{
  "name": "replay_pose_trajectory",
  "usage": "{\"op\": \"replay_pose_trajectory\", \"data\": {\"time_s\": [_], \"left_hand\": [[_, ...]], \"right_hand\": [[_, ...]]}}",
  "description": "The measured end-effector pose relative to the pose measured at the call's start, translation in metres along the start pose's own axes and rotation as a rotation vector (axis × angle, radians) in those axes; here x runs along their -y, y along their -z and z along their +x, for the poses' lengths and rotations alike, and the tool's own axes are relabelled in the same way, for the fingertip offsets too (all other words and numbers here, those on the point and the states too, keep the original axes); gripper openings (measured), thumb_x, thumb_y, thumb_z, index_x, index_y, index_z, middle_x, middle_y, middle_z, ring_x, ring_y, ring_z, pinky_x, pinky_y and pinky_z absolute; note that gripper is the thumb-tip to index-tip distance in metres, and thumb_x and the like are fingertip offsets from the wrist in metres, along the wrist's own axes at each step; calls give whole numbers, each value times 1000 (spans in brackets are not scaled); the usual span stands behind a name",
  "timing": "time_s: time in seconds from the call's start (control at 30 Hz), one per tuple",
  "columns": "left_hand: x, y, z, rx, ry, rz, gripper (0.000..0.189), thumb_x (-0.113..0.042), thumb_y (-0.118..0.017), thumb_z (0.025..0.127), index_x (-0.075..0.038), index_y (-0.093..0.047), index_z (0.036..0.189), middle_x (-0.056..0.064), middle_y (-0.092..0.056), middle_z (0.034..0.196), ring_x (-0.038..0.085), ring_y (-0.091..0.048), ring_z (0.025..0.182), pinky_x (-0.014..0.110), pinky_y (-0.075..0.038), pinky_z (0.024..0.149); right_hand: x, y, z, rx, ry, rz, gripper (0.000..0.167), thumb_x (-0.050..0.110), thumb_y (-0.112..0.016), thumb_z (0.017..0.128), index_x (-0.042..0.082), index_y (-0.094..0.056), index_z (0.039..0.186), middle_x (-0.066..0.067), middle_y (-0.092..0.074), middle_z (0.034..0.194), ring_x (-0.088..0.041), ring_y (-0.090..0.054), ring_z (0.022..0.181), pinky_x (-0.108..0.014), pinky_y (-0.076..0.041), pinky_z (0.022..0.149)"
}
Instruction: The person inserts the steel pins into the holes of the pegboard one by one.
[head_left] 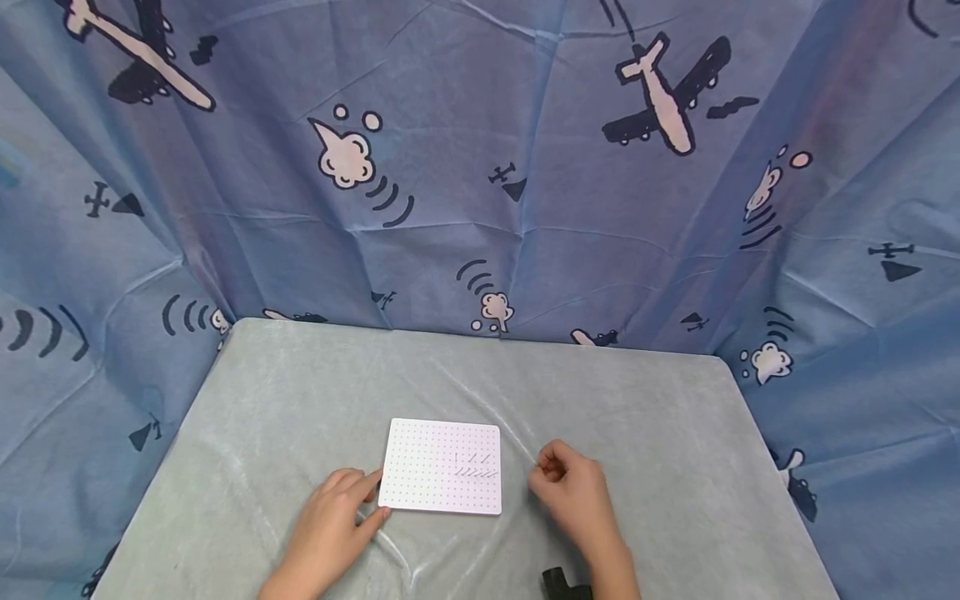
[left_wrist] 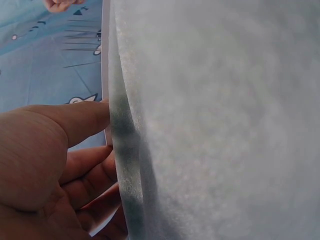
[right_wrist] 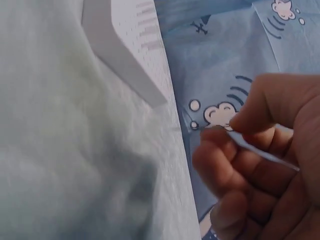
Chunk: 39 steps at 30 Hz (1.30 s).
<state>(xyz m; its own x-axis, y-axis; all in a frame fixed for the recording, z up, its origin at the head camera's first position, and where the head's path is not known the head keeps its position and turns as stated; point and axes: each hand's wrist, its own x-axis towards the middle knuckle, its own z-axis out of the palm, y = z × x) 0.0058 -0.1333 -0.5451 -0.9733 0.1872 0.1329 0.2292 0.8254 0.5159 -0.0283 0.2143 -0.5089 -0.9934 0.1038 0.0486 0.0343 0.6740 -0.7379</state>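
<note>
A white pegboard (head_left: 420, 467) with rows of small holes lies on the table. Several thin dark pins (head_left: 476, 472) stand in its right half. My left hand (head_left: 330, 525) holds the board by its near left corner, thumb at the front and fingers at the left edge. The thumb (left_wrist: 85, 120) also shows against the board's edge in the left wrist view. To the right of the board, my right hand (head_left: 573, 492) is raised with curled fingers. Its thumb and index finger pinch what looks like a thin pin; only a faint blurred streak shows beside the fingertips (right_wrist: 217, 134).
A grey cloth-like cover (head_left: 300, 375) with creases spreads over the table. Near the right forearm, a black object (head_left: 562, 586) is cut off by the frame's lower edge. Blue curtains (head_left: 450, 183) printed with planes and clouds hang behind and at both sides.
</note>
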Motion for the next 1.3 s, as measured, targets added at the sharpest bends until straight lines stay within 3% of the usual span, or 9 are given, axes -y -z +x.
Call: {"op": "replay_pose_trajectory", "data": {"time_s": [0.17,0.4,0.87,1.3], "left_hand": [[0,1,0,1,-4,-1,53,-25,-98,84,-6,-79,129,-16,-59,90,9,-57,104,38,-52,89],[0,0,0,7,-4,4,54,-26,-98,84,-7,-79,130,-16,-59,91,10,-58,105,39,-52,90],[1,-1,-1,-23,-24,9,53,-24,-99,82,-7,-80,128,-15,-60,90,11,-60,106,40,-54,90],[2,-1,-1,-18,-17,7,53,-25,-99,82,-6,-80,127,-16,-59,90,11,-59,105,40,-53,90]], "right_hand": [[7,-9,-4,50,89,83,33,-7,-78,80,24,-69,81,10,-66,75,-10,-62,68,-26,-53,62],[10,-16,-4,72,178,58,40,-8,-80,80,30,-68,78,20,-64,71,-6,-59,62,-25,-50,56],[12,-21,-5,93,220,-3,39,-6,-79,81,31,-68,79,22,-65,73,-2,-59,65,-25,-52,60],[16,-24,-4,87,253,-81,36,-2,-81,80,31,-66,79,21,-56,66,1,-50,58,-23,-44,55]]}}
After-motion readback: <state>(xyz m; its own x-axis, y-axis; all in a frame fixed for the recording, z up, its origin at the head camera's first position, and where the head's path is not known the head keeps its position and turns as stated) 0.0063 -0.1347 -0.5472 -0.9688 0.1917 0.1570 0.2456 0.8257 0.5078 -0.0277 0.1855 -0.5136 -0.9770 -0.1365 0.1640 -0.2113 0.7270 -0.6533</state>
